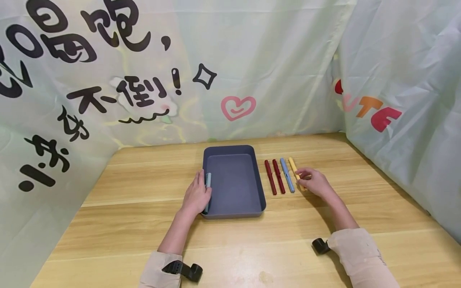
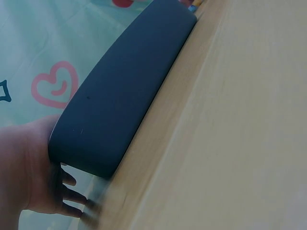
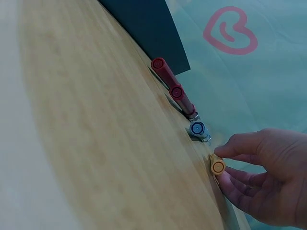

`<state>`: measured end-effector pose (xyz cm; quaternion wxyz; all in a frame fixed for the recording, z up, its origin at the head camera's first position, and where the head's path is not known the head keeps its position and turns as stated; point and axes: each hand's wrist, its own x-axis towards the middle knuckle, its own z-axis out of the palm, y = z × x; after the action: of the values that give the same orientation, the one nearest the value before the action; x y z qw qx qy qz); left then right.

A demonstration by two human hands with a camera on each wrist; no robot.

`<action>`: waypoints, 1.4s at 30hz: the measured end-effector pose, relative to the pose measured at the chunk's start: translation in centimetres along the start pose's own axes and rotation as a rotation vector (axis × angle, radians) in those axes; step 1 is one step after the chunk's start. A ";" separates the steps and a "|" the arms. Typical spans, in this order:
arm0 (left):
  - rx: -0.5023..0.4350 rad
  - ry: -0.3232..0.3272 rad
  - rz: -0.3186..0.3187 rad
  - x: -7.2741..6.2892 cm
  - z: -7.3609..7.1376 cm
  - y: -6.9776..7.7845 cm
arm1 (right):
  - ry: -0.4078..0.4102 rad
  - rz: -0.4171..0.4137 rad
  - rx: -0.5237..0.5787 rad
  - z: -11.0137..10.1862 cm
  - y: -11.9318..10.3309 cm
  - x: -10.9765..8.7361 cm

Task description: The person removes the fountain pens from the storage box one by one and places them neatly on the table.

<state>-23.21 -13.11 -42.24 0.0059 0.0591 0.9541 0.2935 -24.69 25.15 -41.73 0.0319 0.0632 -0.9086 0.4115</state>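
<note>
A dark blue-grey rectangular tray [image 1: 235, 184] lies on the table. My left hand [image 1: 196, 196] grips its left wall, fingers down outside, as the left hand [image 2: 36, 170] in the left wrist view also shows. A grey-green pen [image 1: 208, 180] lies along that wall, partly hidden under the thumb. To the tray's right, my right hand [image 1: 315, 182] pinches a yellow pen [image 1: 293, 164] between thumb and fingers; the yellow pen [image 3: 218, 166] shows end-on in the right wrist view. Beside it lie a light blue pen [image 1: 287, 176] and two dark red pens [image 1: 270, 178] [image 1: 279, 177].
The wooden table [image 1: 137, 180] extends on both sides of the tray. A pale printed cloth [image 1: 281, 72] with lettering and a pink heart hangs behind the table and along both sides.
</note>
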 end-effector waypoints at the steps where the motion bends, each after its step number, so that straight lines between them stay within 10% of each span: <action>1: 0.000 0.000 0.000 0.0 0.0 0.0 | 0.000 0.000 -0.004 -0.1 -0.1 0.0; 20: -0.021 -0.006 0.010 0.0 -0.1 0.3 | 0.026 -0.015 -0.099 -0.8 -0.5 -0.2; 42: -0.118 -0.068 -0.012 0.0 -0.6 -0.1 | -0.031 -0.143 0.007 2.5 -7.2 0.4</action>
<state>-23.21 -13.52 -41.77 0.0435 0.0629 0.9347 0.3471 -24.07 18.54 -38.03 0.0469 0.1347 -0.9007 0.4103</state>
